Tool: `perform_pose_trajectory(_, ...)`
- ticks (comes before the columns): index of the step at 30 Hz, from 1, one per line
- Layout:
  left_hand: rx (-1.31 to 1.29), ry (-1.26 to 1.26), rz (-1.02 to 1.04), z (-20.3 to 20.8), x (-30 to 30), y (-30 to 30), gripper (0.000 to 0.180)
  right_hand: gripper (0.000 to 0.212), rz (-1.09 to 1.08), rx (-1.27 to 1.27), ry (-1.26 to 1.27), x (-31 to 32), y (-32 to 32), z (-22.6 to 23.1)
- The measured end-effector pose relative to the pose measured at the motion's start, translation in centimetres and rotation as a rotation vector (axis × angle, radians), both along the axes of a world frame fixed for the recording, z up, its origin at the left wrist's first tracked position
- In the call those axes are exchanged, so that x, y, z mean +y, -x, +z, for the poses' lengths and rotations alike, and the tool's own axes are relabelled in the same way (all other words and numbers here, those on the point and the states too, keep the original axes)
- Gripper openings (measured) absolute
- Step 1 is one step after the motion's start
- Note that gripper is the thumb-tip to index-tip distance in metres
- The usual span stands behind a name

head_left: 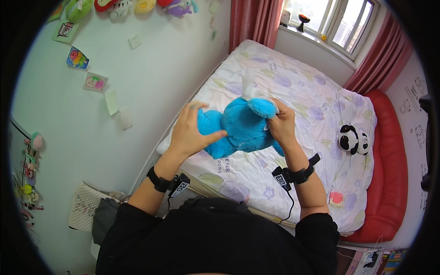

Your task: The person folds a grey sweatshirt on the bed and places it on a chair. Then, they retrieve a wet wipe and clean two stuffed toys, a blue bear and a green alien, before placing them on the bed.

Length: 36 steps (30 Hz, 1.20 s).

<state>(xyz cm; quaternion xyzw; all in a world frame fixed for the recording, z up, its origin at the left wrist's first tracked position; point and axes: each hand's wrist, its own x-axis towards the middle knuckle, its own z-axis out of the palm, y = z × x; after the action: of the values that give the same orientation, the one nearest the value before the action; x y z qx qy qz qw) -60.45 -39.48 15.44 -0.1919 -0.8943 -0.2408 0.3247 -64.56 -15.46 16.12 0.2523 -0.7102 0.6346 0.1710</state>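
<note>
Above the bed [298,73] a bright blue plush toy [245,130] is held up, with rounded furry parts at its ends. My right hand [282,121] is closed on the toy's right side, beside a rounded blue flap. Something thin and white [249,85] shows at the toy's far edge; whether it is cloth or tissue I cannot tell. At the toy's left end my left hand [188,130] has its fingers spread, slightly blurred, with the thumb against the blue fur. Some fingers of my right hand are hidden behind the toy.
The bed has a flowered white cover and a red padded headboard [389,174] on the right. A panda plush [349,140] lies near it. A white wall [169,59] with hung cards runs along the left. Quilted fabric [87,206] lies at the lower left.
</note>
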Motion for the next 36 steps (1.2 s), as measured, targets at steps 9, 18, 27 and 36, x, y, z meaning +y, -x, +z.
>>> perform_pose_trajectory(9,-0.735,-0.187,-0.229,-3.4,1.1,1.2,0.102,0.021,-0.002,-0.528,0.526,-2.4,1.5,-1.1)
perform_pose_trajectory(18,-0.684,-0.135,-0.132,-4.2,1.5,1.5,0.093,0.044,-0.164,0.535,-0.871,-4.0,0.3,-2.5)
perform_pose_trajectory(27,-0.818,-0.957,-0.320,-4.4,1.1,2.5,0.068,0.047,0.260,0.499,-0.792,-3.7,-5.2,-5.5)
perform_pose_trajectory(36,-0.974,-1.469,-0.377,-4.4,2.1,2.7,0.054,0.045,-0.033,0.501,-0.960,-4.6,-3.1,-3.6)
